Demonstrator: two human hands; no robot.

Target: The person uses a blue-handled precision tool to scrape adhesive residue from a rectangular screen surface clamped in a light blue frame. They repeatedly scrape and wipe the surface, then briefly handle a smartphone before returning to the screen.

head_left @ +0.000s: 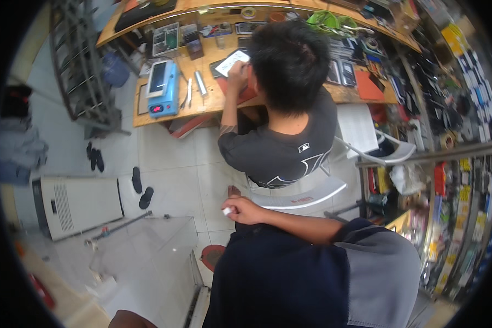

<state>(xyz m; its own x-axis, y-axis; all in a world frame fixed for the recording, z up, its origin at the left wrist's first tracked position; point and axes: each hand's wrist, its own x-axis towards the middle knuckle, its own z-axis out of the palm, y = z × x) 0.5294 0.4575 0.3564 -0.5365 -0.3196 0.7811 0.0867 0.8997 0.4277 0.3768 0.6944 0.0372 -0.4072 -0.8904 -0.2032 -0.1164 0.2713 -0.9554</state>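
Observation:
My right hand (243, 211) is in front of my body, its fingers closed round a small white object (227, 211) whose kind I cannot make out. It hangs behind the white chair (306, 198) of a seated person (287, 131) in a dark T-shirt. My left hand is out of sight; a bit of brown skin (131, 320) shows at the lower edge. At the wooden workbench (202, 109), the seated person's hand (236, 75) is at a device with a lit white screen (232, 62).
A blue bench machine (163, 90) stands at the workbench's left end. Below me are a red bin (210, 256) and a clear glass panel (147, 257). Dark slippers (141, 188) lie on the floor near a white cabinet (79, 205). Packed shelves (459, 218) line the right side.

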